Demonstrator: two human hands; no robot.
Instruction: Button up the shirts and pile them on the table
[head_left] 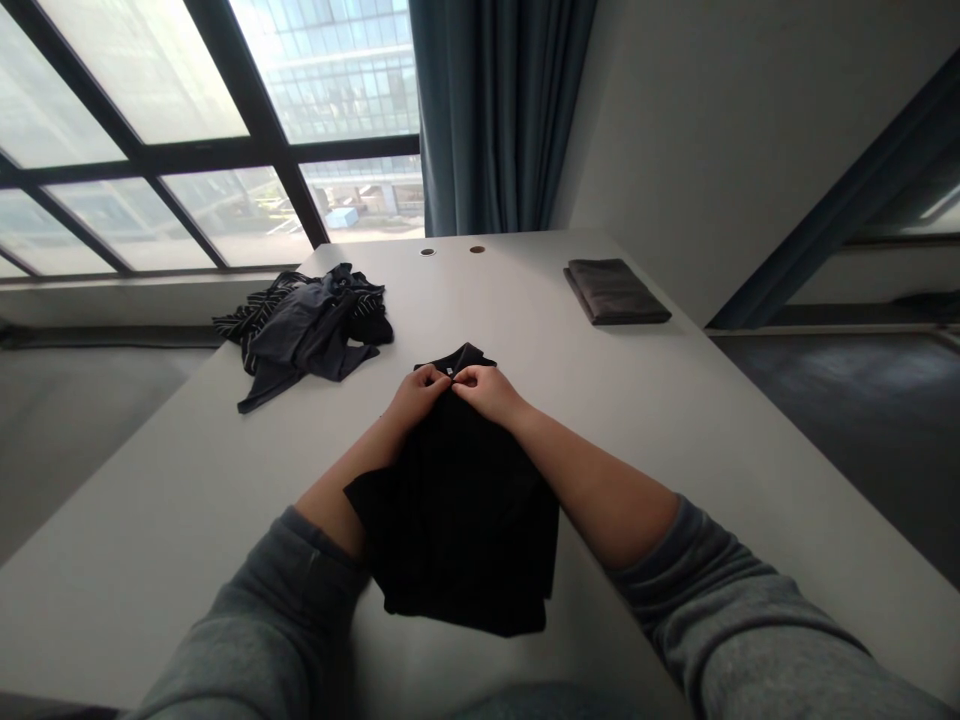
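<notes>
A black collared shirt (pixel 465 510) lies in front of me on the white table, its collar pointing away and its hem toward me. My left hand (pixel 421 392) pinches the shirt's front just below the collar, from the left side. Close against it, my right hand (pixel 486 390) pinches the same spot from the right, fingertips nearly meeting. A small white label shows inside the neck opening. One sleeve spreads out over my left forearm. Whether a button sits between my fingertips is too small to tell.
A heap of dark and striped clothes (pixel 307 325) lies at the table's far left. On the far right is a folded dark brown cloth (pixel 619 290). The white table (pixel 480 295) has two round holes near its back edge, by a blue curtain (pixel 502 120) and windows.
</notes>
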